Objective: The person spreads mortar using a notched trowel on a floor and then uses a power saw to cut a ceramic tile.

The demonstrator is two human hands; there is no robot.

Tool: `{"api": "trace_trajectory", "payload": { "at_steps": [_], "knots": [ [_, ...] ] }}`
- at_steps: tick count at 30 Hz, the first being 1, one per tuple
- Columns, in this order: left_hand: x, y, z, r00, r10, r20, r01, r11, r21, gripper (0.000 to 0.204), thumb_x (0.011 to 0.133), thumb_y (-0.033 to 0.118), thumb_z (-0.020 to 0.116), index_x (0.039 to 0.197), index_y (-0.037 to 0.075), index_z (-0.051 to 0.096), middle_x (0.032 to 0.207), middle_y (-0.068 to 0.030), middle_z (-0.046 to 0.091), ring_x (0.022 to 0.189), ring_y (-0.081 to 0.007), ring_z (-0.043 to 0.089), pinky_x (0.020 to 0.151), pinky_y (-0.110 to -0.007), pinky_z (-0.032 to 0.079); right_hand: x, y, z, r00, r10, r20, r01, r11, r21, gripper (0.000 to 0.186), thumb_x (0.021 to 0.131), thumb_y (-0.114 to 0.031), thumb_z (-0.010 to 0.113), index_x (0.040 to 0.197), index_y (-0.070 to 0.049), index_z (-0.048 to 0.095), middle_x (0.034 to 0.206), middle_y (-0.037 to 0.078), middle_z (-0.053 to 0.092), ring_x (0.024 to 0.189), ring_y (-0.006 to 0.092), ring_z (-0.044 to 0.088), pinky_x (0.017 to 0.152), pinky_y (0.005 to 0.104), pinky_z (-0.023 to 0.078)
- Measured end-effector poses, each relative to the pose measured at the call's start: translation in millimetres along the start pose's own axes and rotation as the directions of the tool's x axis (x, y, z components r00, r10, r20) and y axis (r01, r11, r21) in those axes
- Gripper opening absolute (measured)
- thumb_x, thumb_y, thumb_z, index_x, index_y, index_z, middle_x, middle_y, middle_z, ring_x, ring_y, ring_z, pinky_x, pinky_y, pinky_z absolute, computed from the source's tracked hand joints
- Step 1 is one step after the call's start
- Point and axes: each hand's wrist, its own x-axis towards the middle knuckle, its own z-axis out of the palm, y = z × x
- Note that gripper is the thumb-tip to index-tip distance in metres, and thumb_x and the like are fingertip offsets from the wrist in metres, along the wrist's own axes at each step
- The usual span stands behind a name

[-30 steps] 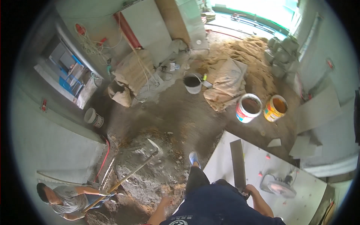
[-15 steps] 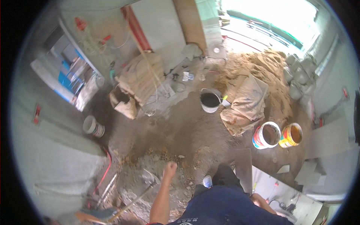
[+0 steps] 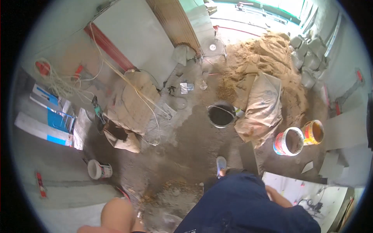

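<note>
At the lower left, close to the camera, my bent left arm shows as bare skin, with part of my left hand [image 3: 90,229] at the bottom edge. Its fingers do not show clearly, and I cannot tell what it holds, if anything. On the right, my right hand [image 3: 269,191] is mostly hidden beside my dark blue shirt [image 3: 237,206]; only the bare forearm shows well. One light shoe [image 3: 221,163] stands on the dusty floor. Ahead of it sits a bucket [image 3: 221,115] with a dark inside and a raised wire handle.
A sack [image 3: 261,108] lies against a sand heap [image 3: 268,52]. Two colourful buckets, one red and white [image 3: 288,141] and one yellow [image 3: 312,133], stand at right. A white bucket [image 3: 100,169] lies tipped at left, near an opened paper sack [image 3: 122,136]. Stacked sacks [image 3: 132,101] lie by the wall.
My left arm has drawn back from above the rubble to the lower left, close to the camera. The view has shifted; a shoe has come further forward on the floor.
</note>
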Motion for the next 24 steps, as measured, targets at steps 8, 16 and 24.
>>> {"api": "trace_trajectory", "payload": {
  "at_steps": [8,16,24],
  "knots": [
    [-65.4,-190.3,21.5,0.985,-0.157,-0.07,0.152,0.986,-0.068,0.021,0.082,0.004,0.064,0.091,0.019,0.051,0.089,0.0034,0.055,0.083,-0.017,0.049,0.066,-0.03,0.043,10.7,-242.2,-118.9,0.97,0.23,0.081,-0.238,0.966,0.099,0.024,0.078,-0.01,0.065,0.09,0.011,0.065,0.089,0.024,0.067,0.072,0.0347,0.07,0.057,0.042,0.06],
    [-236.9,-507.4,175.0,0.471,-0.596,0.65,0.866,0.453,-0.212,0.033,0.074,0.027,0.075,0.093,0.003,0.063,0.085,-0.0154,0.064,0.078,-0.0303,0.062,0.072,-0.043,0.05,55.4,-375.0,-174.1,0.968,0.241,-0.072,-0.225,0.958,0.179,0.029,0.077,-0.024,0.066,0.088,0.002,0.071,0.079,0.019,0.069,0.077,0.028,0.071,0.061,0.0395,0.057],
    [-269.7,-576.2,391.6,0.404,-0.299,0.864,0.585,0.811,0.007,0.052,0.078,0.041,0.07,0.114,0.004,0.06,0.096,-0.0199,0.066,0.092,-0.0376,0.062,0.079,-0.045,0.049,48.7,-545.7,-233.3,0.972,0.142,-0.188,-0.119,0.985,0.128,0.033,0.074,-0.03,0.066,0.091,-0.003,0.071,0.09,0.022,0.067,0.083,0.0353,0.067,0.074,0.0431,0.054]
  ]
}}
